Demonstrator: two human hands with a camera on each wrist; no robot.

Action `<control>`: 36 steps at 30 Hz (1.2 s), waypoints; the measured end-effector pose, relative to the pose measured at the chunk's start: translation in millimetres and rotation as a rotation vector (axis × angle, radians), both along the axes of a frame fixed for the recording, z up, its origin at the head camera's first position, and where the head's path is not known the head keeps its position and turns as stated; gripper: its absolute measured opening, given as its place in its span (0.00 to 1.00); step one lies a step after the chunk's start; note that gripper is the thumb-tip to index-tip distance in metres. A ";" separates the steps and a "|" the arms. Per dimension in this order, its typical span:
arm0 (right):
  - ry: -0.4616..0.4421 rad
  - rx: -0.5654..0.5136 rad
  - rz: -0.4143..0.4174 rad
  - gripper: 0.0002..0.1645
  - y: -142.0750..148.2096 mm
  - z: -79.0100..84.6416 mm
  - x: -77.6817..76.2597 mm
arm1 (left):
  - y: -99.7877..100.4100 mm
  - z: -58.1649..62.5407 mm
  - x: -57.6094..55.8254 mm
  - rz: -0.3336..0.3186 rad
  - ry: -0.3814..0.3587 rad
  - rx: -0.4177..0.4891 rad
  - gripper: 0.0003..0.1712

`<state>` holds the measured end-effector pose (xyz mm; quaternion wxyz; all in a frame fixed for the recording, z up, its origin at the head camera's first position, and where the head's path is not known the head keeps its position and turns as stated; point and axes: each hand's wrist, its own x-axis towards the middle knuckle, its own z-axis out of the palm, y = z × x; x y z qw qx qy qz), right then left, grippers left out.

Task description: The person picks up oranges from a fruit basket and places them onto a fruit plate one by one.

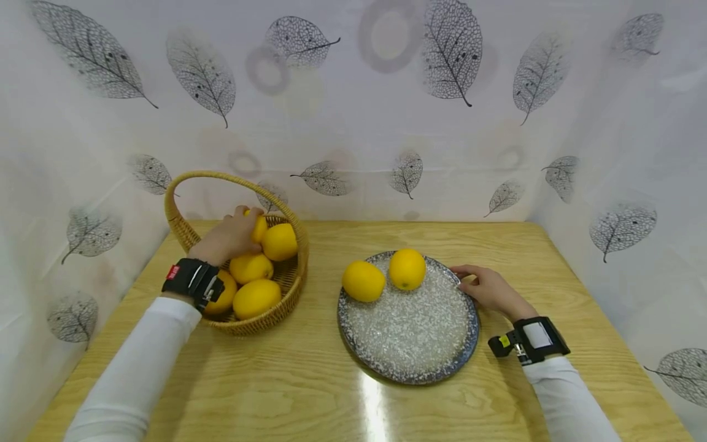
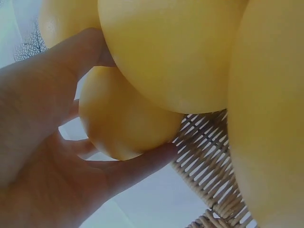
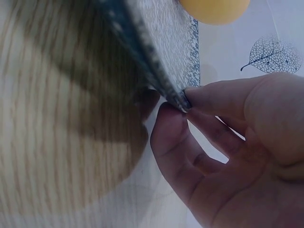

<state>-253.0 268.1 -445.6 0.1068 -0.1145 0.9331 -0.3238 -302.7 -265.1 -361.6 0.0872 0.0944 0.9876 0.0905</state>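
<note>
At the wicker basket (image 1: 301, 261), my left hand (image 1: 232, 236) reaches in under the handle. Its thumb and fingers curl round a lemon (image 2: 128, 116), which shows only partly past the fingers in the head view. Several other lemons (image 1: 256, 299) lie in the basket around that hand. My right hand (image 1: 491, 291) pinches the right rim of the round speckled grey plate (image 1: 414, 334), thumb on one face and fingers on the other. Toward the plate's back left rest two lemons, one at the edge (image 1: 363, 281) and one beside it (image 1: 407, 269).
Both basket and plate stand on a light wooden table (image 1: 309, 380), basket left and plate right of centre. A pale curtain (image 1: 353, 110) with leaf prints hangs behind and along both sides. The arched basket handle (image 1: 232, 178) rises over the left wrist.
</note>
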 end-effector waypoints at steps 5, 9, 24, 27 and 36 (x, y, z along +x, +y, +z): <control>0.004 -0.002 0.003 0.28 0.1 -0.3 -0.4 | -2.2 0.1 2.8 -0.018 0.039 0.000 0.48; 0.006 0.000 0.005 0.28 0.4 -0.3 -0.5 | -4.4 2.4 9.3 -0.037 0.075 -0.002 0.47; 0.003 -0.010 0.004 0.27 1.5 -1.8 -0.2 | 2.6 28.7 41.5 -0.078 0.137 -0.045 0.48; 0.007 -0.008 0.004 0.27 1.9 -2.3 0.2 | 5.3 32.9 44.6 -0.086 0.124 -0.038 0.48; -0.003 -0.024 0.005 0.28 1.3 -1.5 0.1 | 7.1 42.8 52.7 -0.104 0.084 0.055 0.48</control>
